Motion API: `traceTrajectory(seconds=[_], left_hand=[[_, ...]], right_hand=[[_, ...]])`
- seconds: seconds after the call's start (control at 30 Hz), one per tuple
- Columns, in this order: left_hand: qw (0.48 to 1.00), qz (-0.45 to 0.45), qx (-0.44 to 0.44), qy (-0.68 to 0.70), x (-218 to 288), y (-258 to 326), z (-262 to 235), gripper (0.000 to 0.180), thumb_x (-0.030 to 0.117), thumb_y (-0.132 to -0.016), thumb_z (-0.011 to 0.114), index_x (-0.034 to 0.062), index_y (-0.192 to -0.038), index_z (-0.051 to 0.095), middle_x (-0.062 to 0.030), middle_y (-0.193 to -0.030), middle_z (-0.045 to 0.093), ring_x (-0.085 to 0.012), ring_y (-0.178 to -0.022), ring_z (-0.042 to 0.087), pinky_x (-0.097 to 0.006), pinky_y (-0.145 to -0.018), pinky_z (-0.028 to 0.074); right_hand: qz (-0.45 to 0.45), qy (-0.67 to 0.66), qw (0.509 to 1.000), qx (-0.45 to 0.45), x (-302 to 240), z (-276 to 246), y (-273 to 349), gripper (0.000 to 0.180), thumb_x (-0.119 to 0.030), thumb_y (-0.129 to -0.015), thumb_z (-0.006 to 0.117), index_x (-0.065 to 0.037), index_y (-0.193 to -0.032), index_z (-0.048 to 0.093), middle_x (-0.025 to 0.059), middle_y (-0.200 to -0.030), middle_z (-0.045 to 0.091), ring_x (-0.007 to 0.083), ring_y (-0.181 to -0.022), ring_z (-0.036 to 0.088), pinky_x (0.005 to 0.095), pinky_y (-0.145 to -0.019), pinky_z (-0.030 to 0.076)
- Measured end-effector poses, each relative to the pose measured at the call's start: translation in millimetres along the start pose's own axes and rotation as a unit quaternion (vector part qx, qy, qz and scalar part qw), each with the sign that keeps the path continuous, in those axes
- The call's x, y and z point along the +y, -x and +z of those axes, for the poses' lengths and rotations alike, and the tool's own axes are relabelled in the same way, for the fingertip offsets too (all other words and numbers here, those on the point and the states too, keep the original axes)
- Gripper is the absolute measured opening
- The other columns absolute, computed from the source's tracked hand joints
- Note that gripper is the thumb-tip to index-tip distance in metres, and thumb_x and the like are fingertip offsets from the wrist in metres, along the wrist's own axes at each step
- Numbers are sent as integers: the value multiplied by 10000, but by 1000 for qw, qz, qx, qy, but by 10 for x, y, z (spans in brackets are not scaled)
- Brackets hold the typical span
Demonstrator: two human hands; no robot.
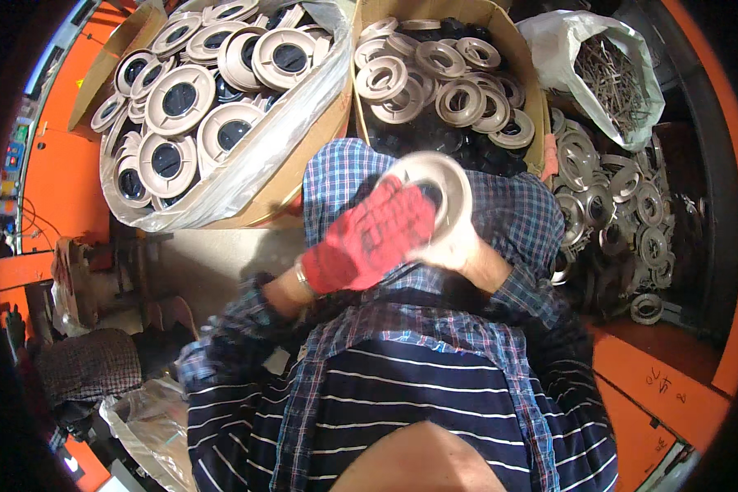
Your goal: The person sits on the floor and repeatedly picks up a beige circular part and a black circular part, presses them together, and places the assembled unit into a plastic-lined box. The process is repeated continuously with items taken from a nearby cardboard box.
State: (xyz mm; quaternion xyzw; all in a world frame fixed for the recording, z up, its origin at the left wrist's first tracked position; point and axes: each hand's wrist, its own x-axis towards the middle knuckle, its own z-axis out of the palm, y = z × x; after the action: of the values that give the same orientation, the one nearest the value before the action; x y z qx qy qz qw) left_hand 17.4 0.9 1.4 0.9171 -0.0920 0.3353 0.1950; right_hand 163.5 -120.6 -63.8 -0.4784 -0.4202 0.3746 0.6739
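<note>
Over my lap, a beige plastic ring [455, 172] is raised and tilted, slightly smeared by motion. A dark round insert [431, 195] shows in its middle, partly hidden by my glove. My left hand [373, 234], in a red glove with dark smudges, is closed against the ring's left side, its fingertips out of sight at the insert. From below right, my bare right hand [457, 246] grips the ring's lower edge; most of its fingers are hidden.
At far left, a plastic-lined box [295, 123] is heaped with beige rings with dark centres. Another carton [535, 82] holds open rings and black pieces. A white sack [562, 49] of thin metal strips stands at far right, above piled loose rings [648, 205]. Orange panels [656, 381] flank me.
</note>
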Motion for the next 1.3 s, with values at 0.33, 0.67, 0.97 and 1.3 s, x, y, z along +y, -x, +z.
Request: traceTrajectory(seconds=[0.33,0.67,0.97,1.3], left_hand=[[920,-205,72,-326,-395,-386,-1986,586,119,-883,703,49,-1429,503,-146,-1422,551,-351,-1284,539,-423,-1068,428],[903,-354,-129,-207,-1923,-667,1143,772,420,-884,567,82,-1531,317,-161,-1562,358,-374,-1462,277,-547,-1209,149],[851,-457,-251,66,-2098,-538,1461,758,421,-834,681,37,-1439,434,-236,-1267,624,-364,-1210,588,-455,-1035,442],[832,-356,55,422,-583,-419,356,525,117,-908,716,0,-1382,523,-115,-1254,655,-200,-1099,646,-335,-922,523]], right_hand=[[246,618,743,-76,125,-1719,-961,440,-400,-858,719,36,-917,717,213,-844,714,345,-791,709,433,-709,559],[246,693,671,-100,611,-2009,-970,167,-170,-830,719,-8,-823,678,210,-894,686,373,-860,674,473,-787,550],[292,112,929,195,-323,-1608,-303,202,-202,-848,757,-57,-827,617,147,-1422,542,298,-1359,463,447,-1085,357],[-129,444,886,36,-670,-494,-442,746,-67,-731,851,9,-1391,512,201,-1410,536,330,-1330,511,401,-1115,405]])
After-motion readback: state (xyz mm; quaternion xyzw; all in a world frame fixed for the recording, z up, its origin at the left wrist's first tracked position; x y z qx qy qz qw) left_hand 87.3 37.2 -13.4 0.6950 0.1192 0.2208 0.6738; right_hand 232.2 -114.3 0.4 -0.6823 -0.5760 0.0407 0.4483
